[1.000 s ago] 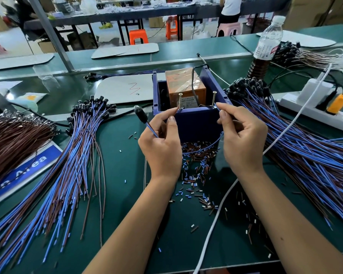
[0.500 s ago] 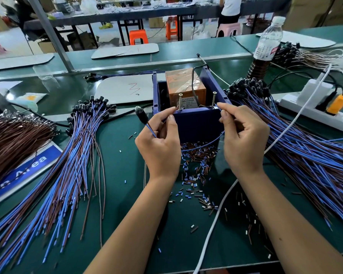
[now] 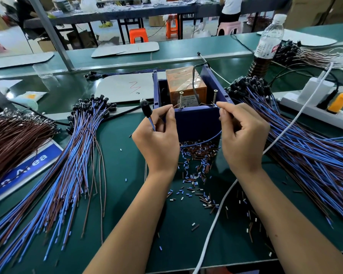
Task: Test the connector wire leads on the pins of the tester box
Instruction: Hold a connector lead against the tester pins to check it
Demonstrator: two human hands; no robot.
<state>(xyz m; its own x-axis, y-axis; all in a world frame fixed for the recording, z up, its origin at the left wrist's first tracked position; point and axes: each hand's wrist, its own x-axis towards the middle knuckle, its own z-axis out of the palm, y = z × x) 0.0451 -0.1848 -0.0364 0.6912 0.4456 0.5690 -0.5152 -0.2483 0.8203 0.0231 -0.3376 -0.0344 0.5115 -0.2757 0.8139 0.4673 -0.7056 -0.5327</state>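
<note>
A dark blue tester box [image 3: 196,123] stands open-topped on the green table, with an orange block [image 3: 183,84] inside and two upright screw pins, the left pin [image 3: 180,99] and the right pin [image 3: 214,97], at its front rim. My left hand [image 3: 158,139] pinches a brown lead at the left pin and holds the wire's black connector [image 3: 146,110] sticking up. My right hand [image 3: 242,135] pinches the blue lead at the right pin. The blue wire [image 3: 204,142] sags between both hands in front of the box.
A pile of blue-brown connector wires [image 3: 67,171] fans out on the left, another pile [image 3: 305,155] on the right. Brown wires [image 3: 10,141] lie far left. Cut insulation bits [image 3: 194,175] litter the table. A white power strip [image 3: 313,113], white cable [image 3: 222,210] and bottle [image 3: 267,44] stand right.
Both hands have stayed at the box front; my right fingertips have shifted slightly toward the right pin. The wire loop still hangs between them.
</note>
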